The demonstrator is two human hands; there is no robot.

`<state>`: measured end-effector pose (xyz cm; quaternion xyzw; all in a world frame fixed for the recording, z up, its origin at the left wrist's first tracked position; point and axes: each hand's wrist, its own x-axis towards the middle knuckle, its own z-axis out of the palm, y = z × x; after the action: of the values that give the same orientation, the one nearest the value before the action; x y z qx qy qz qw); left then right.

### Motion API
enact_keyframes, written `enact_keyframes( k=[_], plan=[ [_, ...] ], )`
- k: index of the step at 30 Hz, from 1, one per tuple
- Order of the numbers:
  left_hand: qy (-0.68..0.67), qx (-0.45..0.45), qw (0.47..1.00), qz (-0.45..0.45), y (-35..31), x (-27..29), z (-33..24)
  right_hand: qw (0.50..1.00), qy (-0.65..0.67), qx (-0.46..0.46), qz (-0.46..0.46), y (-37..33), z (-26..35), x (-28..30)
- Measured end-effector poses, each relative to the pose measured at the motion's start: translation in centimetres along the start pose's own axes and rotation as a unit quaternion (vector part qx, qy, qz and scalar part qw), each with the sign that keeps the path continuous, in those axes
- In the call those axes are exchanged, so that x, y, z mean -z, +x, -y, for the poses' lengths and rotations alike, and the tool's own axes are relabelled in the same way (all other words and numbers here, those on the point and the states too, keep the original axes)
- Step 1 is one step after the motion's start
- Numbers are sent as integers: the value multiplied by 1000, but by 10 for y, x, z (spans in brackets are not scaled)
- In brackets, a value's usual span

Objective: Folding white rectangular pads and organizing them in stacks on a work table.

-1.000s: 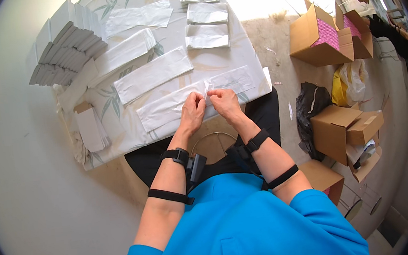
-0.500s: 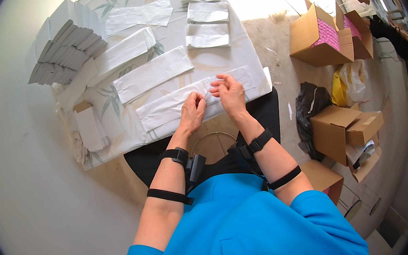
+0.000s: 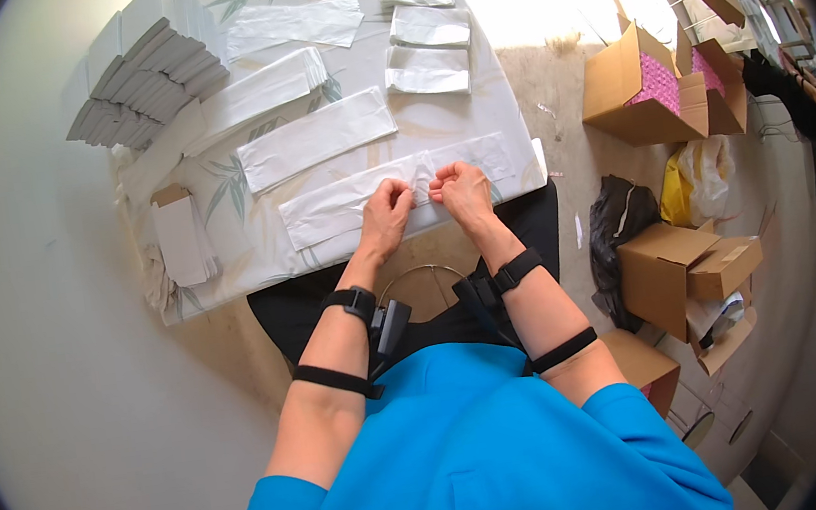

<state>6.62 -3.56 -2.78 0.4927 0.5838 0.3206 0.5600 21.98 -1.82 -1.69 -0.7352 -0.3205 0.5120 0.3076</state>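
**L hand (image 3: 388, 217) + R hand (image 3: 467, 195) at long white strip (image 3: 352, 201), nr front edge**

On the tabletop (image 3: 246, 261), close to the front edge: long white strip, lying flat w/ a slight slant, L end lower than R end. R end nr the R corner, w/ just a bit of leafy cloth (image 3: 458, 120) past it.

At the strip's middle, front side: L hand, fingers curled in, tips close together. Can't tell if pinching the strip or just touching. Just to the R: R hand, fingers bent, thumb nr the tips, narrow. Can't tell if holding any of the strip. Btwn the two: a small gap, tips facing.

Behind the strip: a thin band of cloth, then a white pile (image 3: 318, 140) w/ abt the same slant. From there to the R edge: more cloth, open room.

Farther back: second white pile (image 3: 254, 99), flat white sheet (image 3: 296, 26), plus 3 small white packs (image 3: 427, 69) nr the R edge. Back L: tall white stack (image 3: 145, 63). Front L: small white box (image 3: 183, 242), nr the L edge, well apart from both hands.

Past the R edge: open floor (image 3: 540, 69), then cardboard boxes (image 3: 610, 81) + black bag (image 3: 618, 241). Under the front edge: dark pants legs (image 3: 526, 226), tight room.
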Motion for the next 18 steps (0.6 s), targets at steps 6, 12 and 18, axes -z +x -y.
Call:
enact_keyframes(
  k=[6,12,18],
  plan=[
    [-339,34,923,-178,-55,87,23,996,-84,20,5,14,-13,1],
    [-365,80,883,-285,-116,205,58,999,-26,-36,6,-3,16,1],
    [367,-52,823,-431,-104,151,-14,998,-32,-57,8,0,17,9]
  ],
)
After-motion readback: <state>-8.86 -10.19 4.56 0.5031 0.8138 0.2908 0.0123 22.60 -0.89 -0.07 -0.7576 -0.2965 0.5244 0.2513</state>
